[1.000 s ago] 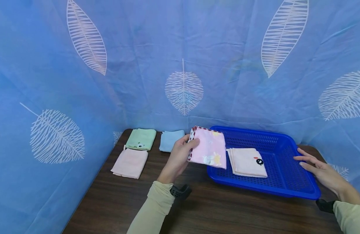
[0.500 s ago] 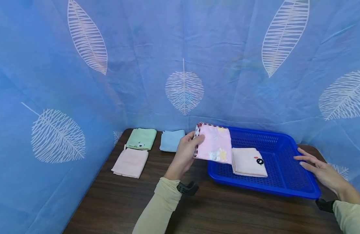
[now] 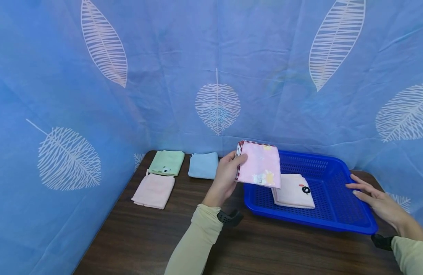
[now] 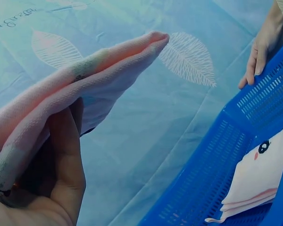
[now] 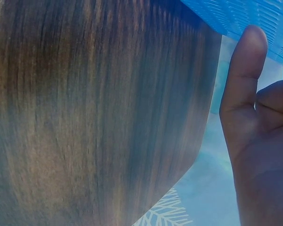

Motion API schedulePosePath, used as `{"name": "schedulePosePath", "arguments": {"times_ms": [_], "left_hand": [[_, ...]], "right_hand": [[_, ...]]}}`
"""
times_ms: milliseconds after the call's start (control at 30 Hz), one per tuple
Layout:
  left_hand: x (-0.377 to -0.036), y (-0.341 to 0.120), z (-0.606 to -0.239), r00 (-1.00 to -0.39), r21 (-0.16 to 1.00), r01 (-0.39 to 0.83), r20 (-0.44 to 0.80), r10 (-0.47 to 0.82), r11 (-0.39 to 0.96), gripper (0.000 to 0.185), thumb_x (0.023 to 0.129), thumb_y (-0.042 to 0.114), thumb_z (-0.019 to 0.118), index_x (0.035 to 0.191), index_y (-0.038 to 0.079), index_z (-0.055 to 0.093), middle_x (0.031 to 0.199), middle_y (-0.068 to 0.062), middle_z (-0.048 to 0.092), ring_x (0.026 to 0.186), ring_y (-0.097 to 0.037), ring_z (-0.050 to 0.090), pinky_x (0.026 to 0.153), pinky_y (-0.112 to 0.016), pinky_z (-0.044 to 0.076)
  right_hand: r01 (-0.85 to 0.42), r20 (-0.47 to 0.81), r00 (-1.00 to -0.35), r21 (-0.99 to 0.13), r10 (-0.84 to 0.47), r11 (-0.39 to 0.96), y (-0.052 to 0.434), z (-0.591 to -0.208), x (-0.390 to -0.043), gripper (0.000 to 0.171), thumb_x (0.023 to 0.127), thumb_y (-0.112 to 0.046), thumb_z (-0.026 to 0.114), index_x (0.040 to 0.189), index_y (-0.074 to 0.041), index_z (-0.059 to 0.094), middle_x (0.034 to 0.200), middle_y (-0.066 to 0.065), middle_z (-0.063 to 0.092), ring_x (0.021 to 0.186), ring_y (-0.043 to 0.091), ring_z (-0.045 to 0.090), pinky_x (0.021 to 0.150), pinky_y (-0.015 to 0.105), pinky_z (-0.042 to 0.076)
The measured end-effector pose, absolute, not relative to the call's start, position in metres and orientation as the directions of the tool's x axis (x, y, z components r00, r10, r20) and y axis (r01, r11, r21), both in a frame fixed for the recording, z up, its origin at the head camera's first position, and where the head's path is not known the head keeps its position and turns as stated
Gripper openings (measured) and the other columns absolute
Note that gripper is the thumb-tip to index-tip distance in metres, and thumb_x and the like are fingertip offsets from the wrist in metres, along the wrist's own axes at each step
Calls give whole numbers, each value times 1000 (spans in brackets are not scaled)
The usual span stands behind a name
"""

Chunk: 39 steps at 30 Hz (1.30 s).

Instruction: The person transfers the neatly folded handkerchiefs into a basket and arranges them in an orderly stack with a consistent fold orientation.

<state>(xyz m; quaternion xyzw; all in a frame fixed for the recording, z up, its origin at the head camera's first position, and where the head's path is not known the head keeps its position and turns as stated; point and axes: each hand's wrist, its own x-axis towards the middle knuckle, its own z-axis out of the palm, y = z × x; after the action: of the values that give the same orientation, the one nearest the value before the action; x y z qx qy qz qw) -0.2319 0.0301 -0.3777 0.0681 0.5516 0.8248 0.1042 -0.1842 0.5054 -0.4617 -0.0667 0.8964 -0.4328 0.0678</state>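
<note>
- Blue leaf-printed curtains close in a dark wooden table (image 3: 266,248), on which a blue perforated plastic basket (image 3: 335,214) is set.
- A folded pink cartoon-print cloth (image 3: 259,168) is pinched at one edge by the left hand (image 3: 226,175) and held above the basket's left end; the free layers could be spilled open by so narrow a grip.
- The folded cream cloth (image 3: 294,191) inside could be knocked askew.
- The basket rim is touched by the right hand (image 3: 376,198), fingers straight, nothing held; it seems lightly steadied, so sliding is possible.

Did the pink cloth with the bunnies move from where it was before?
Yes. The pink cloth in the left hand has moved rightward, farther over the blue basket, and now overlaps the folded cloth lying inside it.
</note>
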Motion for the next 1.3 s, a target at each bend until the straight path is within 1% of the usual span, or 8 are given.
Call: {"name": "schedulePosePath", "arguments": {"times_ms": [300,567,733,833,933,967,1133,1300], "left_hand": [[-235,35,-373,-962,947,-120,-37,270,-299,32,102,26,59,127,6,64,99,-4,69,83,-12,68,67,-24,57],[-238,44,-372,-941,955,-143,-49,336,-260,29,102,24,57,122,5,65,88,0,66,74,-10,65,61,-23,54],[-242,49,-374,-937,949,-165,-65,343,-271,26,102,27,58,114,6,66,87,0,67,72,-10,65,60,-22,53],[-245,51,-376,-934,945,-184,-82,347,-269,25,102,29,58,111,7,66,87,0,67,73,-11,65,60,-22,53],[-248,53,-378,-933,947,-195,-99,347,-253,25,101,30,61,115,10,66,91,0,69,77,-11,67,64,-23,56],[-249,54,-379,-933,949,-195,-102,345,-248,26,100,29,62,117,10,66,93,-1,70,78,-11,68,65,-23,57],[-253,60,-383,-936,951,-194,-107,334,-240,30,98,26,67,124,11,65,98,-3,72,81,-12,71,69,-25,60],[-258,64,-386,-934,934,-222,-122,335,-280,26,98,23,66,121,10,68,92,-2,72,76,-11,70,64,-23,58]], "right_hand": [[-35,-74,-987,-769,-144,638,506,-463,-184,47,112,-32,38,154,-12,44,150,-47,4,125,-28,4,76,2,38],[-53,-62,-985,-781,-161,623,506,-464,-184,46,113,-30,37,154,-11,43,151,-47,4,119,-31,10,77,1,40],[-46,-72,-984,-778,-161,626,505,-464,-184,47,113,-31,36,155,-11,42,151,-46,1,123,-30,5,77,1,40],[-33,-85,-984,-778,-157,627,504,-463,-184,48,113,-32,36,155,-11,41,151,-46,0,134,-23,-5,76,2,39],[-16,-99,-984,-780,-149,625,504,-463,-185,49,112,-35,35,156,-12,41,151,-46,-1,144,-12,-14,76,2,39],[-13,-101,-984,-781,-148,625,504,-463,-185,49,112,-35,36,156,-12,41,151,-46,-1,145,-10,-15,76,2,38],[-5,-107,-983,-795,-149,606,504,-462,-185,49,112,-34,36,155,-12,41,153,-45,-1,144,-11,-13,77,3,42],[-1,-109,-982,-809,-151,588,503,-462,-184,49,112,-34,36,156,-12,40,153,-45,-3,151,4,-19,77,5,45]]}}
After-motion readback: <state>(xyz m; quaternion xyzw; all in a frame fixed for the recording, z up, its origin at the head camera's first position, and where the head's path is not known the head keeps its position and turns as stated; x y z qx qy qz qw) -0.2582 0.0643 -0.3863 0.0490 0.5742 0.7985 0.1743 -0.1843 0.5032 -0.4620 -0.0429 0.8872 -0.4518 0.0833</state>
